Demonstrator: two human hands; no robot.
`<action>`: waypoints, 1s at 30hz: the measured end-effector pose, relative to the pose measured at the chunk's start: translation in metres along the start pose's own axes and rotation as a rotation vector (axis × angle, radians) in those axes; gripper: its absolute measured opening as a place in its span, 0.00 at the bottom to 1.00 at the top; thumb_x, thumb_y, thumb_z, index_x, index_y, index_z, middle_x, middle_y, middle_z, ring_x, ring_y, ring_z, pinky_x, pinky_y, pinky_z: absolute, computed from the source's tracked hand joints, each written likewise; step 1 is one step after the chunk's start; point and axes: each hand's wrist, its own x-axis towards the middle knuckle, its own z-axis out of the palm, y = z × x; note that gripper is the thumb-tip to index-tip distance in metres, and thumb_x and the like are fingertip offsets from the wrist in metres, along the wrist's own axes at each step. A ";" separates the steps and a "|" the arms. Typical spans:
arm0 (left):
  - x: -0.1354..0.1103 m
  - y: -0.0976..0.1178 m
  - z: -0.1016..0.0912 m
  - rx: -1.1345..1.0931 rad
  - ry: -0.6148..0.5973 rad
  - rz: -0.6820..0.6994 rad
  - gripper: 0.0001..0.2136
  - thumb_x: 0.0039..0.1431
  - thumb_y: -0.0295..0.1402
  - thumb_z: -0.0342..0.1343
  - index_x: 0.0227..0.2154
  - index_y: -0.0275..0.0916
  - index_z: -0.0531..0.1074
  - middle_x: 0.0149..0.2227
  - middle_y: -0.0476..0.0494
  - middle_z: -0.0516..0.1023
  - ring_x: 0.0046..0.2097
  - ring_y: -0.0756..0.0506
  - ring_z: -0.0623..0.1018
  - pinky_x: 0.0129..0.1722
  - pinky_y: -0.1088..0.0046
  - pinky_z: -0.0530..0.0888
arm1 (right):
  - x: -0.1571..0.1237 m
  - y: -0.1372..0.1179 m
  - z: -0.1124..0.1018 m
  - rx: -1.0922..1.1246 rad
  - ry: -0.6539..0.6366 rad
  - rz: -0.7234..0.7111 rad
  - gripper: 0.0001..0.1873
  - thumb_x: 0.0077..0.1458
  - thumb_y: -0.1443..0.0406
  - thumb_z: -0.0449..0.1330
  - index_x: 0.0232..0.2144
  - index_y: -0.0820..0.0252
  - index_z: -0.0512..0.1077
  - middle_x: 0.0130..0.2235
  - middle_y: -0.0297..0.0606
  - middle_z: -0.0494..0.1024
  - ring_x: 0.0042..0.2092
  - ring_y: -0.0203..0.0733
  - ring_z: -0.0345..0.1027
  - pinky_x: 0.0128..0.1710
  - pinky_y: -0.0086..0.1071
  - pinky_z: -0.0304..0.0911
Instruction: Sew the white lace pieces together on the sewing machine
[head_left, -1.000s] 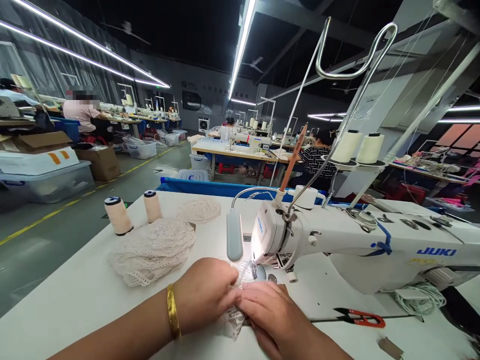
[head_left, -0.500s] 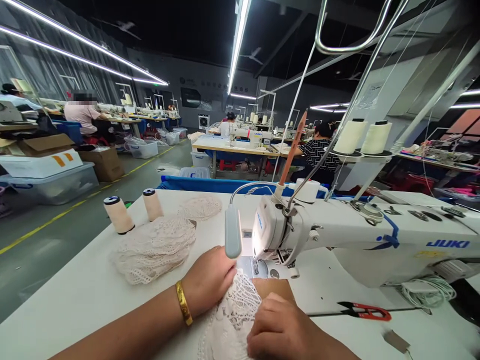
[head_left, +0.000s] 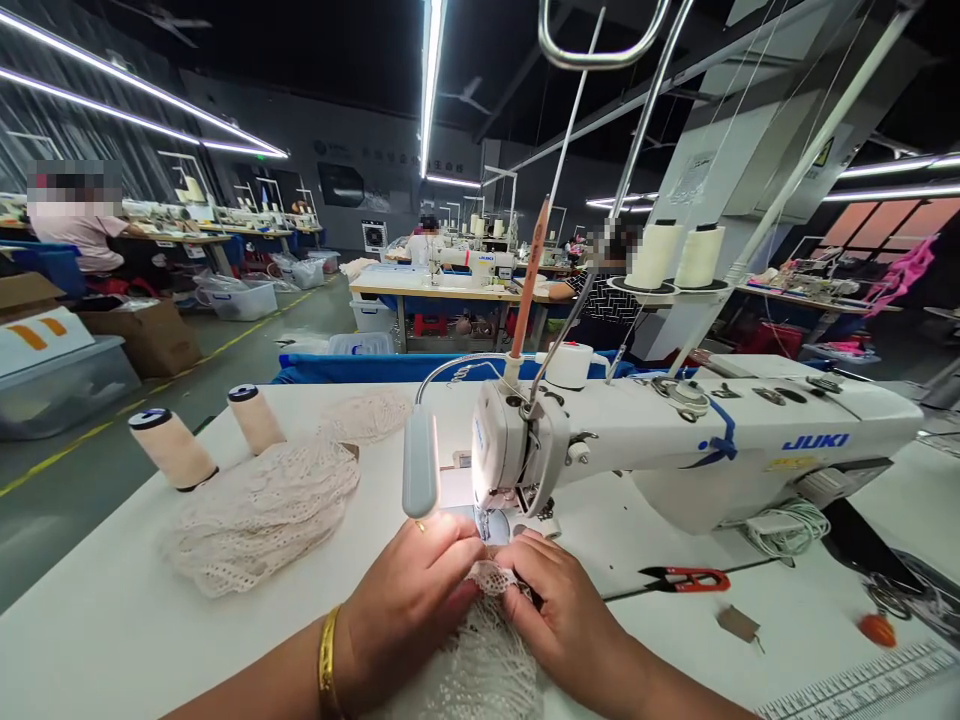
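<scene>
Lace (head_left: pixel 480 665) lies on white table (head_left: pixel 97 650) in strip-lit sewing hall.

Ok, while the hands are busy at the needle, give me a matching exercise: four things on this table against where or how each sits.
Things:
1. lace piece
2. red snips
3. two thread cones
4. lace pile

Places:
A. lying flat, right of the right hand, in front of the sewing machine
B. standing on end at the far left of the table
C. pinched between the left hand and the right hand
D. heaped loose, left of the lamp

Pairs: 1-C, 2-A, 3-B, 4-D.
</scene>
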 end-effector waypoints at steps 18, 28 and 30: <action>0.002 0.003 0.002 0.056 0.131 0.091 0.11 0.73 0.21 0.48 0.43 0.39 0.76 0.40 0.43 0.79 0.37 0.46 0.74 0.38 0.69 0.72 | 0.001 0.001 0.002 -0.050 0.038 -0.051 0.07 0.62 0.71 0.51 0.34 0.54 0.63 0.30 0.31 0.73 0.31 0.40 0.63 0.34 0.34 0.58; 0.000 0.004 0.004 -0.081 0.065 -0.027 0.09 0.70 0.21 0.48 0.40 0.41 0.70 0.39 0.45 0.77 0.38 0.45 0.74 0.39 0.69 0.72 | 0.000 -0.005 -0.007 0.081 0.083 -0.081 0.18 0.64 0.73 0.54 0.52 0.49 0.68 0.44 0.34 0.76 0.45 0.42 0.70 0.44 0.33 0.67; 0.001 0.005 0.002 -0.099 0.059 -0.043 0.09 0.70 0.21 0.48 0.40 0.41 0.70 0.40 0.46 0.77 0.39 0.45 0.74 0.39 0.70 0.72 | 0.002 -0.006 -0.008 0.098 0.093 -0.102 0.17 0.65 0.74 0.54 0.50 0.48 0.69 0.43 0.33 0.76 0.45 0.41 0.70 0.45 0.32 0.67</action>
